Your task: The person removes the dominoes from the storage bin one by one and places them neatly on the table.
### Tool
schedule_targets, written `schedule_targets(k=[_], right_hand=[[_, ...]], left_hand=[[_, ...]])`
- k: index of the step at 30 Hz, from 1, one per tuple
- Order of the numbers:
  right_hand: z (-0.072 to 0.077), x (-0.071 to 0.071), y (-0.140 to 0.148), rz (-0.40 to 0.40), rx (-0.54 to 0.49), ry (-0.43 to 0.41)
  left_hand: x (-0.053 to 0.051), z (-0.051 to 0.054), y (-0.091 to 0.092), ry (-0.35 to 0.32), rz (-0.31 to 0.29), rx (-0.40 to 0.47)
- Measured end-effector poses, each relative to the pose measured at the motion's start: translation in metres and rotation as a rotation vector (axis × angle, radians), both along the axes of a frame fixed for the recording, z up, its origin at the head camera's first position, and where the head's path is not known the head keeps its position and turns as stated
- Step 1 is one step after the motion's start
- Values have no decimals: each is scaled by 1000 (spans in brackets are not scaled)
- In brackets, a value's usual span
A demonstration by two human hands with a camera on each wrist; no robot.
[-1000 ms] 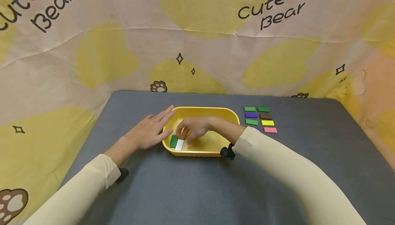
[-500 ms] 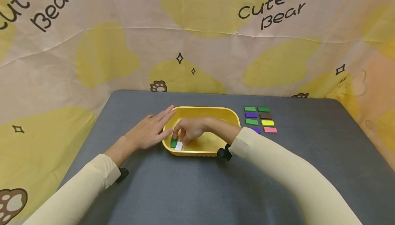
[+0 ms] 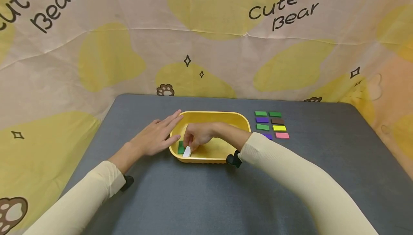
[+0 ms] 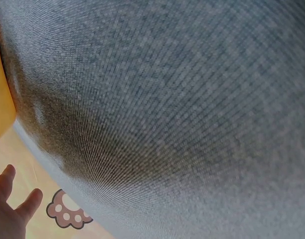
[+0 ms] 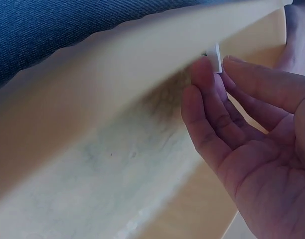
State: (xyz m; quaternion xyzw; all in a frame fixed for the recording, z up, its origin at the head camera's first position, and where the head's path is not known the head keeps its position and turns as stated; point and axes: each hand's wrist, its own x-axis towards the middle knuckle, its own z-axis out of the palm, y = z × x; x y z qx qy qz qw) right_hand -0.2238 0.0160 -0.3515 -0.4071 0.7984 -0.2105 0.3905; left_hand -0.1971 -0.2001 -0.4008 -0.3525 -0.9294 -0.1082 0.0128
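A yellow plastic basin stands on the table. In its left end lie a green rectangular block and, just right of that, a white rectangular block. My right hand reaches down into the basin and pinches the white block between thumb and fingertips; its upper end is hidden by the fingers in the head view. With fingers extended, my left hand rests at the basin's left rim. Only a few of its fingertips show in the left wrist view.
Right of the basin, several flat coloured blocks lie in two columns on the grey table, among them a yellow block, a pink block and a brown block. A patterned cloth hangs behind.
The right hand shifted left over the green block, then came back slightly right to the white one, which now looks tilted. The left hand has kept its place.
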Motion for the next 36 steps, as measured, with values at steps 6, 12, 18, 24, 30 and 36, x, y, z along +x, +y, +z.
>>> schedule_targets(k=[6, 12, 18, 24, 30, 36], right_hand=[[1, 2, -1, -17, -23, -25], [3, 3, 4, -9, -33, -26], [11, -1, 16, -34, -20, 12], [21, -9, 40, -100, -5, 28], [36, -14, 74, -143, -25, 80], [52, -17, 110, -212, -53, 115]], left_hand=[[0, 0, 0, 0, -4, -2], [0, 0, -1, 0, -1, -11], [1, 1, 0, -10, 9, -9], [0, 1, 0, -14, 7, -9], [0, 1, 1, -24, 4, -19], [0, 2, 0, -31, 10, -26]])
